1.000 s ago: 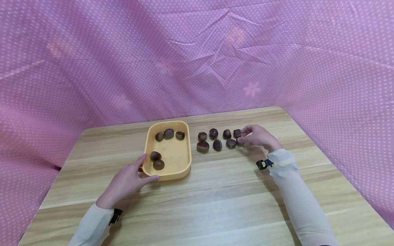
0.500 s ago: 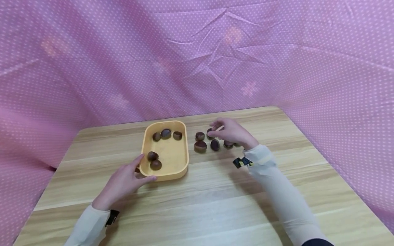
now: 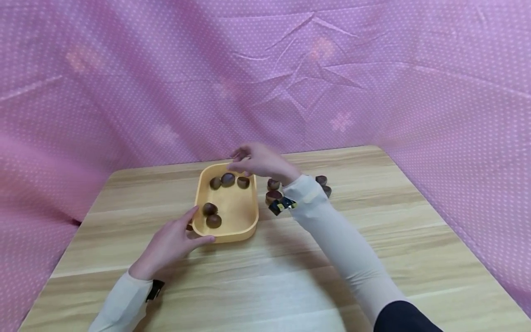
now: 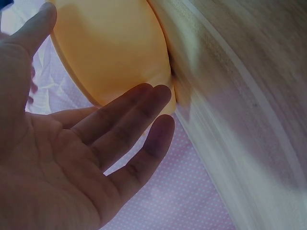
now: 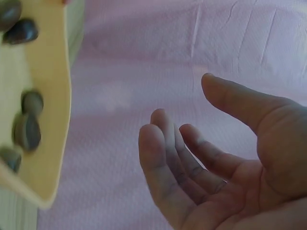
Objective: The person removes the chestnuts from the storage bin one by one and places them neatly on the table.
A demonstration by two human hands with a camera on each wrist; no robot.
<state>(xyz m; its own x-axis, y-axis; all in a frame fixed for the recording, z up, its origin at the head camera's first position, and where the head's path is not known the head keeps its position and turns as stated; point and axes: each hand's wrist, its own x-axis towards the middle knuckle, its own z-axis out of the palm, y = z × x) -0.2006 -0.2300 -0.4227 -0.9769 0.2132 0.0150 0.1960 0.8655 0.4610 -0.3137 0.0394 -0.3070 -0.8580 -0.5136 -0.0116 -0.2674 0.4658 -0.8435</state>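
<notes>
A yellow-orange tray (image 3: 232,203) with several brown chestnuts (image 3: 227,179) in it lies left of the table's middle. My left hand (image 3: 172,242) spans its near left corner, thumb along the front wall and index finger against the left side. The left wrist view shows the other fingers, nearly straight, with tips against the tray (image 4: 110,48). My right hand (image 3: 259,161) hovers over the tray's far right edge. Seen from the right wrist, that hand (image 5: 235,187) has loosely curved fingers, thumb apart, and nothing between them. Chestnuts (image 3: 274,197) also lie on the table, partly hidden by the right wrist.
Two more chestnuts (image 3: 321,180) are visible on the table beyond the right forearm. The wooden table (image 3: 257,281) has a rounded far edge, and pink dotted cloth (image 3: 290,74) hangs behind it and on both sides.
My right hand has moved leftward from the right end of the chestnut rows, across them, to above the tray's far right edge. The left hand has stayed at the tray's corner.
</notes>
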